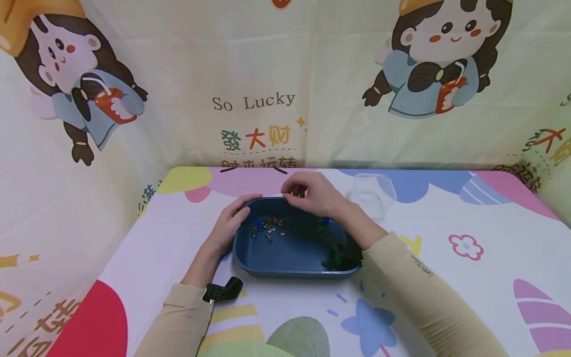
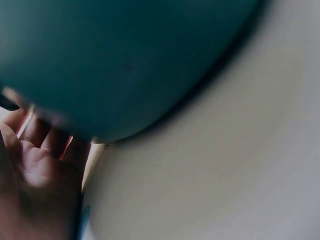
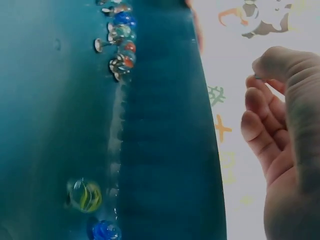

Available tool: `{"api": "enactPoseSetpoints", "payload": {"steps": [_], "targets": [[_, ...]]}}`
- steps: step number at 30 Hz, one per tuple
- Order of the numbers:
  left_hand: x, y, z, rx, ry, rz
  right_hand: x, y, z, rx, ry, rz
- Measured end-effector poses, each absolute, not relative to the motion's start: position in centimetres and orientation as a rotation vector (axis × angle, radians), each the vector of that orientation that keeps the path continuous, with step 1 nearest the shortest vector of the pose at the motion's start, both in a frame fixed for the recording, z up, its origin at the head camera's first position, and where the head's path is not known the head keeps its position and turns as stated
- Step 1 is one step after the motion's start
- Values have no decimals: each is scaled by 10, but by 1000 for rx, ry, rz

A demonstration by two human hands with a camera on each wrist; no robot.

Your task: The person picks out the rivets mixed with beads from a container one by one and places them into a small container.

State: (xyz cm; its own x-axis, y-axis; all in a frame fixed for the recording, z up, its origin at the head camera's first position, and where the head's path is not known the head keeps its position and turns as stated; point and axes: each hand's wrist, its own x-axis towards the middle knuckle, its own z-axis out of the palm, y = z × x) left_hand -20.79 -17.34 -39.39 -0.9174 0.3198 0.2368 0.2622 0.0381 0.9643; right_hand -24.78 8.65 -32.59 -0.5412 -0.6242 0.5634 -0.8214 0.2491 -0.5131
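Note:
A dark blue tray [image 1: 285, 267] stands in front of me. My left hand [image 1: 228, 223] grips its left end, thumb at the rim and fingers along the outside; in the left wrist view its fingers [image 2: 37, 135] are partly hidden by the tray. Beyond the far rim, my right hand [image 1: 312, 193] is raised, thumb and index fingertip pinching a tiny thing [image 3: 258, 76], its kind too small to tell. Inside the tray's far left lie coloured glass marbles [image 3: 125, 20] among silver flat-headed tacks [image 3: 99, 45]. A yellow-streaked marble [image 3: 86, 195] and a blue marble [image 3: 106, 230] lie apart from them.
A dark green and black heap [image 1: 341, 259] fills the tray's near right corner, its kind unclear. Behind my right forearm stands a clear plastic container [image 1: 372, 193]. A patterned cloth covers the table [image 1: 446, 292], and a printed curtain [image 1: 267, 59] hangs behind it.

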Motion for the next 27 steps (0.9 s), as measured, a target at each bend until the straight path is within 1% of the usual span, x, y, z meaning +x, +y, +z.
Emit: {"api": "enactPoseSetpoints", "payload": {"steps": [9, 14, 27], "targets": [[-208, -173, -394, 638, 2235, 2051, -243, 92, -314, 1180, -2285, 1362], [-208, -174, -395, 622, 2255, 2041, -239, 96, -303, 1153, -2272, 1419], [-210, -173, -396, 619, 2237, 2053, -231, 127, -280, 1098, -2361, 1311]]}}
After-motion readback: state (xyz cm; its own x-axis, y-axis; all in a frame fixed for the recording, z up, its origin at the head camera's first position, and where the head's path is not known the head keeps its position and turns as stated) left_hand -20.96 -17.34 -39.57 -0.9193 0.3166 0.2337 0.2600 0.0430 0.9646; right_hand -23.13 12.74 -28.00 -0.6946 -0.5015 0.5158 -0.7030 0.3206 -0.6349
